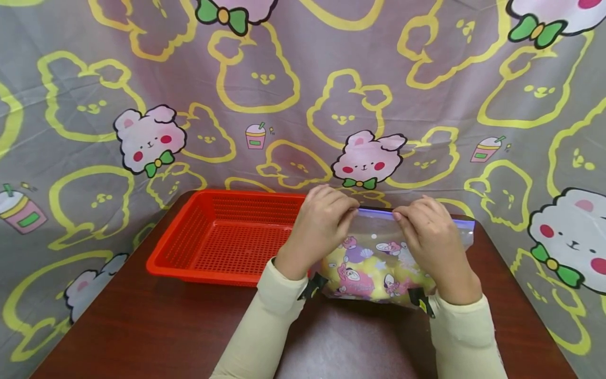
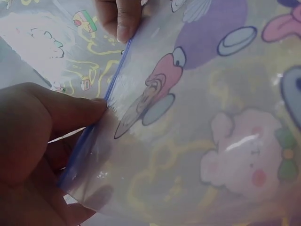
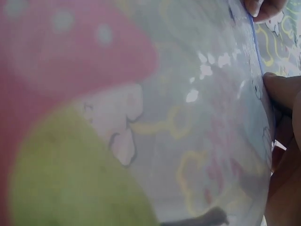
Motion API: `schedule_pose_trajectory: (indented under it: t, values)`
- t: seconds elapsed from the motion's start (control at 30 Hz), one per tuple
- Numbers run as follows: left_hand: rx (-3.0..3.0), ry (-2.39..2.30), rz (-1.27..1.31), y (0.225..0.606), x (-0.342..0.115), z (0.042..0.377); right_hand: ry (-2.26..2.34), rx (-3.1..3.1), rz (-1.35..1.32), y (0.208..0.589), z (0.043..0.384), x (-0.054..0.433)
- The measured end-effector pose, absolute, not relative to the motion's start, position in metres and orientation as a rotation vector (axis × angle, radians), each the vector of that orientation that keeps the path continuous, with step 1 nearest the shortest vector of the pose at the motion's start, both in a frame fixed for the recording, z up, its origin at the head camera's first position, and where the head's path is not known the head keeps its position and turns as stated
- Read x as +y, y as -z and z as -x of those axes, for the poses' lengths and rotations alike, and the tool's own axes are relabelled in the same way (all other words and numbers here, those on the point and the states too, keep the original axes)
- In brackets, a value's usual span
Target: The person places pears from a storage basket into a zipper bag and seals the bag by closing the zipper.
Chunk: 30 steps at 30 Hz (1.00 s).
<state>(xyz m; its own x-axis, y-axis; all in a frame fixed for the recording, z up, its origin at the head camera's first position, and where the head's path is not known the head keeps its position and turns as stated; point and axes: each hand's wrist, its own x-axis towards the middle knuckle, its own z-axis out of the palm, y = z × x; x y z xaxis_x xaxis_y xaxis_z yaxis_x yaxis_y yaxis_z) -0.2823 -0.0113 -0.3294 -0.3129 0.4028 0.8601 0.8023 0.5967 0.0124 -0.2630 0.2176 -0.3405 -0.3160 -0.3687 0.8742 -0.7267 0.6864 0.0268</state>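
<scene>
A clear zip bag (image 1: 374, 263) printed with pink, purple and yellow cartoon figures stands upright over the table, its blue-purple zip strip (image 1: 374, 212) along the top. Toward the left end of that strip, my left hand (image 1: 322, 226) pinches the edge between thumb and fingers. Further right, my right hand (image 1: 433, 237) pinches the same strip, with a short length of it sticking out beyond. In the left wrist view, the thumb (image 2: 77, 110) lies on the strip. What the bag contains is blurred behind the print.
A red plastic basket (image 1: 203, 271) with perforated sides sits on the left of the dark brown table (image 1: 118, 326), partly behind my left hand. A grey curtain (image 1: 293, 63) with yellow outlines and white bunnies hangs around the back and sides.
</scene>
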Motion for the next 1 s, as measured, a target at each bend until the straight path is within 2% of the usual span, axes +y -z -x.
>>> schedule_pose_trajectory:
  t: [1.0]
  values:
    - [-2.077,0.786,1.06,0.329,-0.017,0.275,-0.343,-1.847,-0.917,0.346,0.257,0.183]
